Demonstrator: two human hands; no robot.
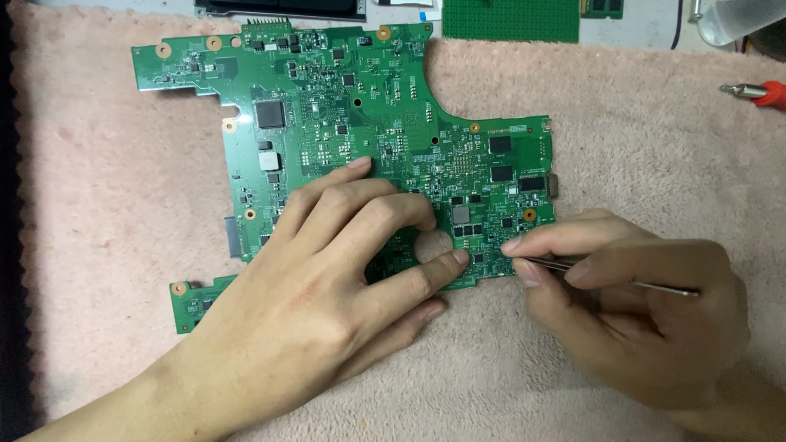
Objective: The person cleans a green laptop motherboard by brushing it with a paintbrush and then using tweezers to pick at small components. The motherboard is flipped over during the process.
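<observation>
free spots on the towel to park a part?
Bare pink towel left of the circuit board, and right of it below the red-handled tool. Crowded at the board's lower right edge: left hand, right hand with tweezers.

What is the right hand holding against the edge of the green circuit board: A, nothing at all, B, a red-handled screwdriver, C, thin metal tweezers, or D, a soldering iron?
C: the right hand pinches thin metal tweezers whose tip meets the lower right edge of the circuit board, while the red-handled screwdriver lies untouched on the pink towel.
</observation>
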